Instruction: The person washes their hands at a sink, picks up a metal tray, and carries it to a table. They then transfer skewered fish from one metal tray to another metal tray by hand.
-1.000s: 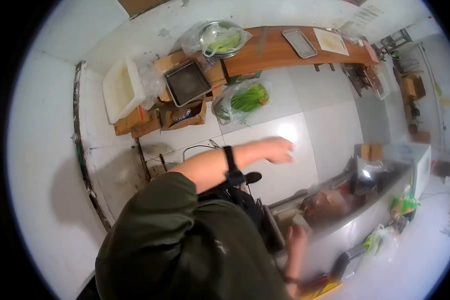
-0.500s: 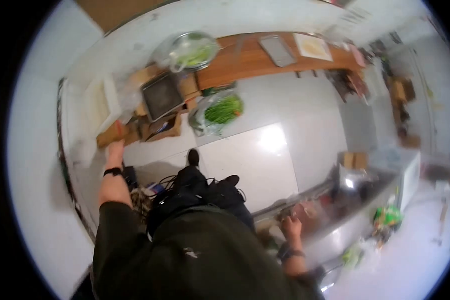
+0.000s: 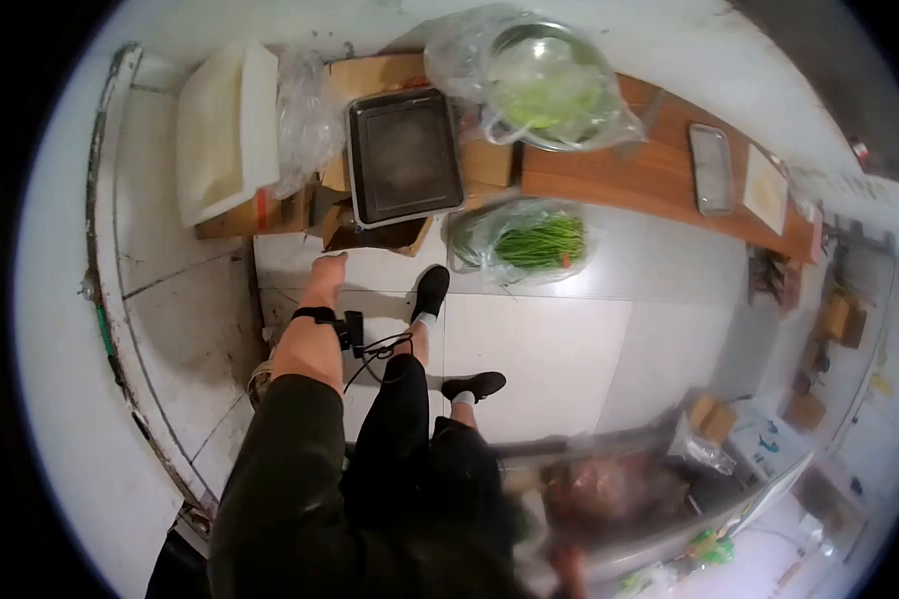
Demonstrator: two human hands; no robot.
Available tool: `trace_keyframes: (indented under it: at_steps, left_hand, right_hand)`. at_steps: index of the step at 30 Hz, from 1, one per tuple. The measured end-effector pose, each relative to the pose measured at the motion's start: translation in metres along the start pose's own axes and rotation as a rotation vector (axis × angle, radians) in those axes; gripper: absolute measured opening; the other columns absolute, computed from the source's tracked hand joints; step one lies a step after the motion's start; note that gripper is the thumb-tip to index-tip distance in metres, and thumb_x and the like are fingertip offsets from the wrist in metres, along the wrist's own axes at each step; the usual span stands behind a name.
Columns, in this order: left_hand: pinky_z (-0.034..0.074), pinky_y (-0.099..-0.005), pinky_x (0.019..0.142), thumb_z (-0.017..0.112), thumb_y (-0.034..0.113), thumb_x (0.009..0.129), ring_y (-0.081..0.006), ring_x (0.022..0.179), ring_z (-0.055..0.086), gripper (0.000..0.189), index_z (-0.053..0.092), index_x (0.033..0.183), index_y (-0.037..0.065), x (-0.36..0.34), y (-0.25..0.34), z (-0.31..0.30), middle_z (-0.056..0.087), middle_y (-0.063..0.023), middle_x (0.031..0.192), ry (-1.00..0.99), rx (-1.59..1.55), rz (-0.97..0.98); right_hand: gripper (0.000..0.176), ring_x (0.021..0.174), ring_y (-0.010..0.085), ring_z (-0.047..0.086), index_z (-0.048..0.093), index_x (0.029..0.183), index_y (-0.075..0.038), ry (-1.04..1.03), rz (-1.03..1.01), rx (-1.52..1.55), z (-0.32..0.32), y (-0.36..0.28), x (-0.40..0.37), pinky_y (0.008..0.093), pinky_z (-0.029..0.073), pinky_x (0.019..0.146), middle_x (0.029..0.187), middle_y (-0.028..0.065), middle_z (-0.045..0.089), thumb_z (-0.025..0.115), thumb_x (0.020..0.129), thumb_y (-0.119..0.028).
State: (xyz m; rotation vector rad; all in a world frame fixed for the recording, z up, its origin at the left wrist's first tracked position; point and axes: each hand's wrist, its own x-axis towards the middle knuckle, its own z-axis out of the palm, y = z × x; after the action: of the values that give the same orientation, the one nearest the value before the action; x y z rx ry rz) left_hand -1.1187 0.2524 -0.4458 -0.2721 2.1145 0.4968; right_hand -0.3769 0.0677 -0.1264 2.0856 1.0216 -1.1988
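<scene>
My left hand [image 3: 328,272], with a black strap and a small device on its wrist, hangs over the floor just below an open cardboard box [image 3: 385,236]. Its fingers are foreshortened, and no object shows in it. Above that box a dark rectangular baking tray [image 3: 407,160] rests on cardboard. At the bottom edge, my right hand [image 3: 569,569] is smeared by motion and partly cut off. Nearest to it is a low metal-edged counter holding blurred reddish things in plastic [image 3: 609,489]. What the right hand touches, if anything, cannot be made out.
Green stalks in a clear bag [image 3: 539,242] lie on the floor. A metal bowl of leafy greens [image 3: 549,90] sits by a wooden bench [image 3: 619,165] bearing a metal tray [image 3: 710,170] and white board [image 3: 765,190]. A white plastic bin [image 3: 235,140] stands at left.
My view has swung, so the tray, bowl and greens appear farther right and nearer. My right hand has dropped toward the bottom edge. One leg now shows stepped forward.
</scene>
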Motion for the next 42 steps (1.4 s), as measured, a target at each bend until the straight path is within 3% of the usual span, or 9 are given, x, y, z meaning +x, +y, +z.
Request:
trace_keyframes:
  at_steps: [9, 13, 16, 18, 21, 23, 28, 34, 42]
  left_hand:
    - [0.038, -0.0405, 0.104, 0.050, 0.032, 0.096, -0.0282, 0.124, 0.045, 0.052, 0.035, 0.139, 0.007, 0.091, 0.013, 0.098, 0.037, -0.0130, 0.142, -0.283, -0.737, -0.289]
    - [0.047, -0.0414, 0.092, 0.052, 0.022, 0.096, -0.0304, 0.110, 0.056, 0.037, 0.046, 0.128, 0.005, 0.123, 0.024, 0.128, 0.052, -0.0165, 0.124, -0.144, -1.137, -0.304]
    - [0.053, -0.0366, 0.071, 0.055, 0.021, 0.094, -0.0278, 0.084, 0.063, 0.026, 0.052, 0.112, 0.002, 0.191, -0.030, 0.138, 0.062, -0.0160, 0.097, -0.169, -1.048, -0.302]
    - [0.048, -0.0294, 0.050, 0.056, 0.017, 0.091, -0.0220, 0.066, 0.061, 0.017, 0.053, 0.094, 0.001, 0.249, -0.083, 0.143, 0.061, -0.0147, 0.080, -0.084, -0.179, 0.672]
    - [0.040, -0.0244, 0.042, 0.056, 0.015, 0.089, -0.0186, 0.065, 0.060, 0.013, 0.051, 0.089, 0.002, 0.112, 0.016, 0.078, 0.056, -0.0120, 0.076, -0.198, -0.932, -0.200]
    - [0.038, -0.0236, 0.041, 0.056, 0.013, 0.087, -0.0188, 0.061, 0.057, 0.012, 0.049, 0.086, 0.003, 0.091, 0.007, 0.052, 0.044, -0.0066, 0.072, -0.183, -0.894, -0.135]
    - [0.044, -0.0255, 0.057, 0.052, 0.016, 0.092, -0.0116, 0.053, 0.029, 0.019, 0.049, 0.102, 0.000, 0.025, -0.013, -0.009, 0.037, -0.0031, 0.072, -0.078, -0.828, -0.088]
    - [0.047, -0.0308, 0.063, 0.063, 0.016, 0.083, -0.0188, 0.076, 0.049, 0.019, 0.055, 0.097, 0.007, -0.003, -0.060, -0.074, 0.047, -0.0057, 0.087, -0.155, -0.214, 0.564]
    - [0.047, -0.0285, 0.067, 0.054, 0.013, 0.088, -0.0222, 0.084, 0.057, 0.022, 0.054, 0.108, 0.003, -0.214, 0.014, -0.093, 0.058, -0.0100, 0.098, -0.105, 0.149, 0.578]
  right_hand:
    - [0.013, 0.084, 0.0309, 0.061, 0.064, 0.079, -0.011, 0.069, -0.389, -0.757, -0.008, 0.162, 0.004, 0.0451, 0.049, 0.076, 0.084, 0.0105, 0.063, 0.058, 0.076, -0.022]
    - [0.045, 0.090, 0.0207, 0.063, 0.051, 0.122, 0.001, -0.070, 0.597, 0.267, -0.032, -0.093, -0.044, 0.0354, 0.049, 0.085, 0.113, 0.0146, 0.059, 0.064, 0.085, -0.021]
    - [0.050, 0.092, 0.0265, 0.064, 0.048, 0.128, -0.003, -0.053, 0.546, 0.140, -0.042, -0.105, -0.038, 0.0372, 0.050, 0.086, 0.123, 0.0152, 0.053, 0.065, 0.085, -0.023]
    - [0.020, 0.088, 0.0287, 0.061, 0.059, 0.095, -0.008, -0.115, -0.059, -0.444, -0.044, 0.004, -0.009, 0.0426, 0.050, 0.078, 0.100, 0.0118, 0.059, 0.061, 0.079, -0.021]
    - [0.011, 0.085, 0.0300, 0.059, 0.063, 0.080, -0.011, -0.060, -0.208, -0.822, -0.044, 0.065, 0.016, 0.0457, 0.049, 0.070, 0.088, 0.0085, 0.061, 0.060, 0.078, -0.021]
    - [0.011, 0.082, 0.0302, 0.058, 0.063, 0.080, -0.012, 0.078, -0.547, -0.778, -0.043, 0.036, 0.015, 0.0457, 0.049, 0.068, 0.088, 0.0071, 0.060, 0.062, 0.076, -0.023]
    - [0.032, 0.070, 0.0188, 0.064, 0.061, 0.100, 0.009, 0.070, -0.024, 0.165, -0.030, -0.102, -0.007, 0.0336, 0.051, 0.061, 0.077, 0.0123, 0.066, 0.060, 0.085, -0.018]
    - [0.031, 0.067, 0.0211, 0.063, 0.063, 0.099, 0.007, 0.082, -0.114, 0.127, 0.001, -0.034, 0.032, 0.0364, 0.049, 0.059, 0.079, 0.0141, 0.066, 0.058, 0.087, -0.020]
    - [0.042, 0.086, 0.0315, 0.064, 0.061, 0.105, 0.006, 0.147, 0.063, 0.492, 0.001, 0.047, 0.068, 0.0397, 0.049, 0.078, 0.091, 0.0192, 0.068, 0.058, 0.085, -0.030]
